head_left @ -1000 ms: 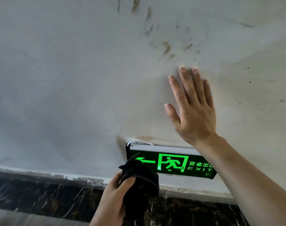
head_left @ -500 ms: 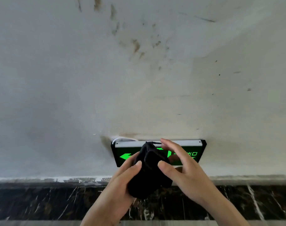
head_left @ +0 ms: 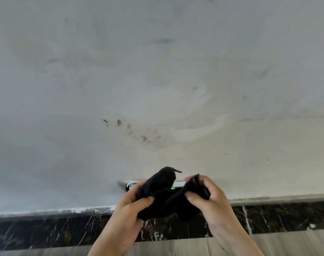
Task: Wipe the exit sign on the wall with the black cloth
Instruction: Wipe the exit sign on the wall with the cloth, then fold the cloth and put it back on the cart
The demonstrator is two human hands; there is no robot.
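Cloth: the black cloth (head_left: pixel 166 202) is soft and bunched up, stretched sideways from left to right, with one lumpy end poking up.
Left hand: the left hand (head_left: pixel 128 209) has its fingers closed on the left end.
Right hand: the right hand (head_left: pixel 211 198) pinches the right end tight.
Sign: the exit sign (head_left: pixel 132 186) is a flat box on the wall (head_left: pixel 157 80), mostly hidden behind the cloth; a bit of green light shows.
Wall: pale, smooth, with brown spots.
Bottom strip: dark shiny stone (head_left: pixel 46 230) with white lines.

My left hand (head_left: pixel 133 206) and right hand (head_left: pixel 209 198) both grip the bunched black cloth (head_left: pixel 168 196), covering most of the exit sign (head_left: pixel 131 186) on the wall (head_left: pixel 157 80).
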